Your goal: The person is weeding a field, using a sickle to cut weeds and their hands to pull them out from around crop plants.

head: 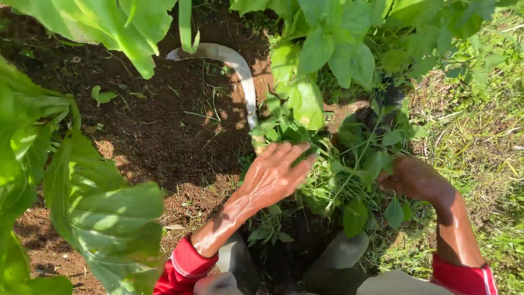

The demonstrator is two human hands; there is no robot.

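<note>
Soil (164, 125), dark and mostly bare, spreads left of the person, while the grass (480, 147) on the right stands uncut. Weeds (349, 164) form a leafy clump between both hands, seemingly still rooted. The left hand (273, 175) lies on them, fingers together, extended. The right hand (415, 177) looks closed among stems. A curved sickle (243, 76) lies unused on the soil beyond.

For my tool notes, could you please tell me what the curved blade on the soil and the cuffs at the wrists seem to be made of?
The curved blade looks like bare metal, dull grey and worn, with a pale sheen in the sun; its handle is hidden by weeds. The cuffs look like red ribbed knit fabric with a thin white stripe, probably a jersey or jacket.
</note>
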